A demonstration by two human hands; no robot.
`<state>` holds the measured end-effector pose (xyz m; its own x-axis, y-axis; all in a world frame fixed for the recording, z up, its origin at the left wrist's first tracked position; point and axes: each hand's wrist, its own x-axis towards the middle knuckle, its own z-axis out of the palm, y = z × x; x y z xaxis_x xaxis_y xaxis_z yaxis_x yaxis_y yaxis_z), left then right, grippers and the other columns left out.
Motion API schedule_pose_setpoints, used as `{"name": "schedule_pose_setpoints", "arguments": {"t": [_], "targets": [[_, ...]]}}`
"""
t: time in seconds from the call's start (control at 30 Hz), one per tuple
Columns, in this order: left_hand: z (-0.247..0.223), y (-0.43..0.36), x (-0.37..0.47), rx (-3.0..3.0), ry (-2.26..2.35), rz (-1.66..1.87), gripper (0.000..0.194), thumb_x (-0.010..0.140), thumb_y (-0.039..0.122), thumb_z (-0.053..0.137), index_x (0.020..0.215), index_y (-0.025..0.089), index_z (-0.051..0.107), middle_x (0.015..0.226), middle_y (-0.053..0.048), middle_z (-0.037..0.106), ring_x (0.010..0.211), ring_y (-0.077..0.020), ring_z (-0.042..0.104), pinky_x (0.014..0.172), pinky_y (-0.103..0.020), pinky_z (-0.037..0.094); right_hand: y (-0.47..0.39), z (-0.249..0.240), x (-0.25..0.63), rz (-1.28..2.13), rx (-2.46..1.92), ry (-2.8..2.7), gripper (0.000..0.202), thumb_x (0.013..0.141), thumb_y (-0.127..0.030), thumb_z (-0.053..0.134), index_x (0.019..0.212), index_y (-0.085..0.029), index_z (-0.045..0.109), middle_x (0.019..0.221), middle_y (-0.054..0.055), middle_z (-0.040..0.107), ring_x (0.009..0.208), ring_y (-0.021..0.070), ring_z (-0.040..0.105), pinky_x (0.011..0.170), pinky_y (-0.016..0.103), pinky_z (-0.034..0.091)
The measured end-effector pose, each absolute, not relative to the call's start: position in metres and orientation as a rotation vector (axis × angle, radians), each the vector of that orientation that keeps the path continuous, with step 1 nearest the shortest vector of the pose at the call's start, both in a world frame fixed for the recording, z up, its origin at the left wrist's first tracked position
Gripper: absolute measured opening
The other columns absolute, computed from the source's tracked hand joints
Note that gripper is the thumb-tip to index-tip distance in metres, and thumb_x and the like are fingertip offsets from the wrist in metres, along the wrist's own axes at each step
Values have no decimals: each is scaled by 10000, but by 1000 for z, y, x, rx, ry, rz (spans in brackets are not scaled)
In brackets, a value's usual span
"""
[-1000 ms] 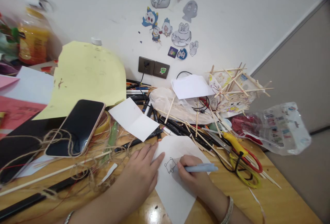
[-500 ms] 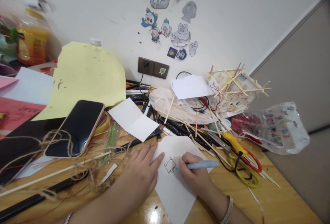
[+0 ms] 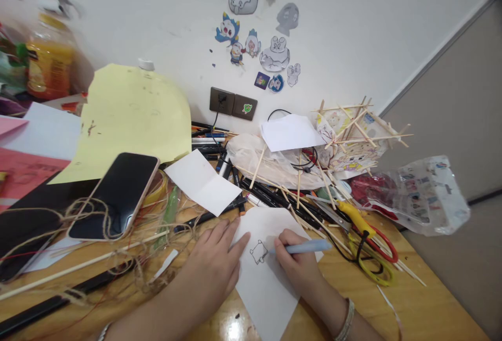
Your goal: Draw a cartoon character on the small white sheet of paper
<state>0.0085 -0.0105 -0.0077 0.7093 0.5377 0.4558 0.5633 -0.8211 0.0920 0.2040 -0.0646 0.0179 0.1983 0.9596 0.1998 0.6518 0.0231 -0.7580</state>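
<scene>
A white sheet of paper [image 3: 270,294] lies on the wooden table, bearing a small outline drawing [image 3: 258,252] with rounded corners like ears. My left hand [image 3: 219,257] rests flat on the sheet's left edge, fingers apart, holding nothing. On the right, my right hand [image 3: 296,262] grips a light blue pen [image 3: 309,247], its tip at the right side of the drawing. A bracelet circles each wrist.
To the left lie a phone [image 3: 115,194], tangled twine and a yellow sheet [image 3: 137,116]. Behind the paper are black markers, thin sticks and a folded white paper [image 3: 204,181]. Yellow-handled scissors [image 3: 355,218] and a plastic bag [image 3: 427,194] lie at the right.
My right hand and the pen have shifted very slightly, and a little more line shows at the drawing's right side. My left hand has stayed in place.
</scene>
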Motion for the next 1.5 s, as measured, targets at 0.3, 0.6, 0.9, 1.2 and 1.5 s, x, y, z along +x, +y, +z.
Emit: {"name": "schedule_pose_setpoints", "arguments": {"t": [0.3,0.6,0.9,1.2,1.5], "targets": [[-8,-11,9,-2869,-919,-763,404,821,152,505,1216,202,573,1320,-139,497,1122,-319,474,883,-456,415,-64,18,204,530,-1708,-1534,329,803,-340,437,524,-240,293,476,-52,362,469,126,391,461,251,302],[-5,-8,9,-2840,-1026,-872,389,824,145,469,1196,184,577,1351,-129,471,1203,-316,410,952,-476,372,-64,20,210,398,-1628,-1201,307,808,-397,493,557,-224,460,516,-22,483,515,158,482,508,268,406],[-28,7,2,-2737,-627,-833,454,841,370,546,1269,221,525,1355,-84,503,1169,-311,498,934,-435,420,-63,20,215,483,-1465,-1092,173,791,-377,630,863,-220,631,788,27,654,702,193,614,618,252,512],[-14,14,-1,-2690,-520,-742,554,834,403,622,1274,89,502,1326,-146,512,1167,-280,541,908,-342,508,-61,-2,227,651,-1375,-1255,286,870,-481,558,873,-218,672,731,50,677,631,186,606,581,256,503],[-24,22,3,-2999,-426,-277,584,829,274,604,1362,113,428,1404,-149,384,1249,-327,440,981,-447,448,-62,3,224,725,-1311,-1252,299,866,-506,570,925,-223,647,845,65,689,674,176,600,616,259,495]]}}
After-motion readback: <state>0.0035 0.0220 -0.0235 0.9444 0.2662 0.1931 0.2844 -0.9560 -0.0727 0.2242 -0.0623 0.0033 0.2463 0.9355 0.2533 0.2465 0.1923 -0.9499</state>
